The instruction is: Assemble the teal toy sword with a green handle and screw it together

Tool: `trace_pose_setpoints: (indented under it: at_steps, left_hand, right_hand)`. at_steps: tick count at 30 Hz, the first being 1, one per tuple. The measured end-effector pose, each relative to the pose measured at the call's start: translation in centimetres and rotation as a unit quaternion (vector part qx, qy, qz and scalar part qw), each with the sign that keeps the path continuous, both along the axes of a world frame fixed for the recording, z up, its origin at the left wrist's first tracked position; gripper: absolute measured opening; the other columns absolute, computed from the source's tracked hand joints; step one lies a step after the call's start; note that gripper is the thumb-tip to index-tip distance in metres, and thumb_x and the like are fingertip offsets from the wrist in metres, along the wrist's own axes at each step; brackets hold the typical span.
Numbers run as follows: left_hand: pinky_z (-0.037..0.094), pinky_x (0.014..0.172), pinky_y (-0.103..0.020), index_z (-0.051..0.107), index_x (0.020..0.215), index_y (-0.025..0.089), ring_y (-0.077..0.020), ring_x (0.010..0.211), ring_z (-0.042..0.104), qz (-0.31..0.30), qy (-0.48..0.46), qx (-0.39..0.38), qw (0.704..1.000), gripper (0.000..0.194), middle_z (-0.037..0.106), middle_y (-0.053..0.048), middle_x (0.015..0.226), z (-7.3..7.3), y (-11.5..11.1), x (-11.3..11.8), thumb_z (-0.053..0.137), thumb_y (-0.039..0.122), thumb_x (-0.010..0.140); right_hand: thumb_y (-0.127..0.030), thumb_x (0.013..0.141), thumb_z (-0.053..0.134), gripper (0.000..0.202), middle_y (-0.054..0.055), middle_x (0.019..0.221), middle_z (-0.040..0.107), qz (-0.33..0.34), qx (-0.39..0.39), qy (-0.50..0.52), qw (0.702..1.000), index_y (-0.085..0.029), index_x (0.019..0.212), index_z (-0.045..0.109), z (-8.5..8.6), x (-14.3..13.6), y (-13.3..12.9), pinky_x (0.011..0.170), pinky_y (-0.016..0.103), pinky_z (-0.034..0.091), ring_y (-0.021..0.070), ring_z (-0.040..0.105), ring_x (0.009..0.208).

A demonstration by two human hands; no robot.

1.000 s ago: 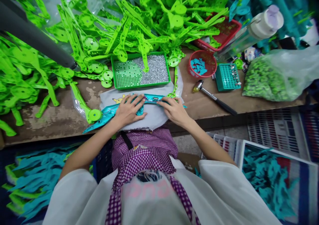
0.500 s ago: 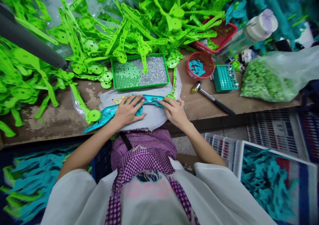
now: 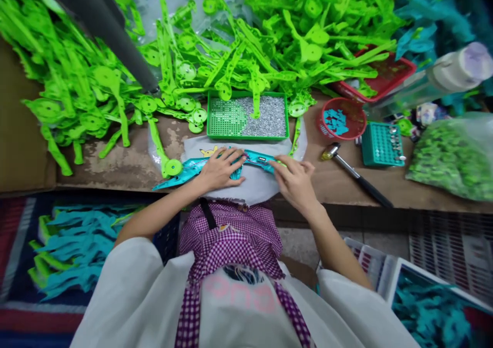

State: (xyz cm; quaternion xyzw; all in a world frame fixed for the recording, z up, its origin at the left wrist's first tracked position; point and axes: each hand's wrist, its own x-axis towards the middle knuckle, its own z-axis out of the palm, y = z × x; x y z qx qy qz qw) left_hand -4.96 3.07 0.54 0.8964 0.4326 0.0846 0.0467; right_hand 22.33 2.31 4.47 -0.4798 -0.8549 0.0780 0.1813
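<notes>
Teal part [image 3: 183,170]: located on the grey cloth [image 3: 256,186], at the near edge of the counter [image 3: 133,168], directly beneath the hands. Its long axis runs crosswise, from the person's left to right; the pointed left end angles back toward the body. A short ribbed branch extends from the middle toward the person.

Left hand [image 3: 221,170]: palm down over the middle of the part, fingers apart and laid across its upper face, thumb out beside the ribbed branch. The fingers are not closed around the part. The left end projects beyond this hand.

Right hand [image 3: 298,181]: at the right end of the part, fingertips directed inward along the long axis — toward the left hand. The fingertips are close to one another at the part; whether they are clamped on anything cannot be told. This hand is the nearer one to the right end; the left is nearer to the middle and the ribbed branch.

Between the hands, a section with wires and a small dark component is exposed — face up. The green tray [image 3: 246,138] lies just beyond the part, on the side away from the body.
</notes>
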Motion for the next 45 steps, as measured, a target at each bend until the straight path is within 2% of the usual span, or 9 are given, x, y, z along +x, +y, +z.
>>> trace_pose_setpoints:
  at_steps: [5,10,14,17,20,27,31,39,45]
  left_hand:
    - [0.033,0.122,-0.048,0.054,0.148,0.024,-0.0284,0.144,0.049,0.007,-0.006,-0.040,0.999,0.058,0.054,-0.008,0.155,0.2,-0.2,0.0,0.047,0.056,0.101]
    - [0.032,0.123,-0.046,0.054,0.149,0.021,-0.0271,0.142,0.051,0.001,-0.005,-0.035,0.999,0.059,0.055,-0.010,0.154,0.4,-0.3,-0.1,0.046,0.055,0.101]
    - [0.035,0.121,-0.045,0.057,0.146,0.018,-0.0274,0.139,0.054,-0.009,-0.030,0.008,0.999,0.057,0.058,-0.012,0.151,0.0,-0.3,-0.5,0.050,0.051,0.101]
    - [0.037,0.119,-0.045,0.059,0.144,0.016,-0.0282,0.134,0.058,-0.012,-0.046,0.037,0.998,0.056,0.063,-0.012,0.146,-0.4,0.0,-0.6,0.053,0.049,0.100]
    - [0.040,0.115,-0.045,0.062,0.141,0.016,-0.0284,0.127,0.062,-0.015,-0.056,0.055,0.997,0.052,0.069,-0.011,0.138,-0.7,0.1,-0.4,0.054,0.047,0.100]
    - [0.042,0.108,-0.042,0.063,0.141,0.016,-0.0278,0.119,0.067,-0.021,-0.061,0.104,0.992,0.050,0.074,-0.010,0.128,-0.8,0.2,-0.3,0.056,0.044,0.100]
    - [0.042,0.107,-0.042,0.062,0.141,0.013,-0.0276,0.117,0.067,-0.029,-0.062,0.138,0.988,0.051,0.075,-0.012,0.125,-0.5,0.3,-0.2,0.057,0.042,0.100]
    - [0.042,0.106,-0.041,0.059,0.144,0.013,-0.0285,0.118,0.066,-0.034,-0.068,0.127,0.989,0.053,0.074,-0.012,0.125,-0.5,0.3,-0.2,0.058,0.041,0.099]
    - [0.043,0.105,-0.041,0.059,0.144,0.015,-0.0280,0.117,0.066,-0.035,-0.063,0.138,0.988,0.053,0.074,-0.012,0.125,-0.5,0.4,-0.2,0.058,0.042,0.099]
  right_hand:
    - [-0.029,0.105,0.036,0.041,0.014,0.120,0.066,-0.126,0.080,0.217,0.965,-0.026,0.136,0.062,4.4,-4.7,1.7,0.099,0.054,0.047,0.0319,0.061,0.119]
    - [-0.029,0.105,0.034,0.044,0.014,0.121,0.065,-0.079,0.047,0.263,0.961,-0.025,0.140,0.059,4.6,-9.5,2.9,0.100,0.053,0.050,0.0302,0.060,0.120]
    - [-0.032,0.101,0.047,0.028,0.008,0.100,0.072,-0.158,-0.023,0.352,0.922,-0.022,0.113,0.071,1.4,-5.3,2.5,0.087,0.043,0.057,0.0227,0.069,0.094]
    - [-0.033,0.096,0.056,0.021,0.006,0.096,0.075,-0.234,0.021,0.357,0.904,-0.022,0.102,0.074,-0.4,-0.5,0.8,0.084,0.040,0.057,0.0217,0.071,0.091]
    - [-0.033,0.097,0.057,0.021,0.006,0.100,0.078,-0.226,0.060,0.278,0.932,-0.024,0.102,0.076,-1.4,2.0,-1.1,0.090,0.042,0.055,0.0230,0.072,0.097]
    - [-0.032,0.100,0.056,0.024,0.008,0.113,0.079,-0.171,0.086,0.125,0.974,-0.025,0.113,0.075,-3.0,2.4,-2.9,0.098,0.042,0.046,0.0226,0.073,0.108]
    - [-0.032,0.102,0.052,0.027,0.009,0.118,0.078,-0.199,0.071,0.122,0.970,-0.024,0.116,0.074,-3.5,3.6,-1.8,0.101,0.043,0.042,0.0235,0.071,0.114]
    - [-0.040,0.098,0.052,0.031,0.011,0.114,0.078,-0.253,0.004,0.230,0.940,-0.022,0.109,0.075,-4.6,6.3,2.6,0.098,0.047,0.053,0.0272,0.071,0.110]
    - [-0.048,0.097,0.054,0.035,0.011,0.112,0.077,-0.209,-0.019,0.260,0.942,-0.022,0.110,0.074,-2.7,6.0,6.0,0.097,0.045,0.055,0.0262,0.070,0.106]
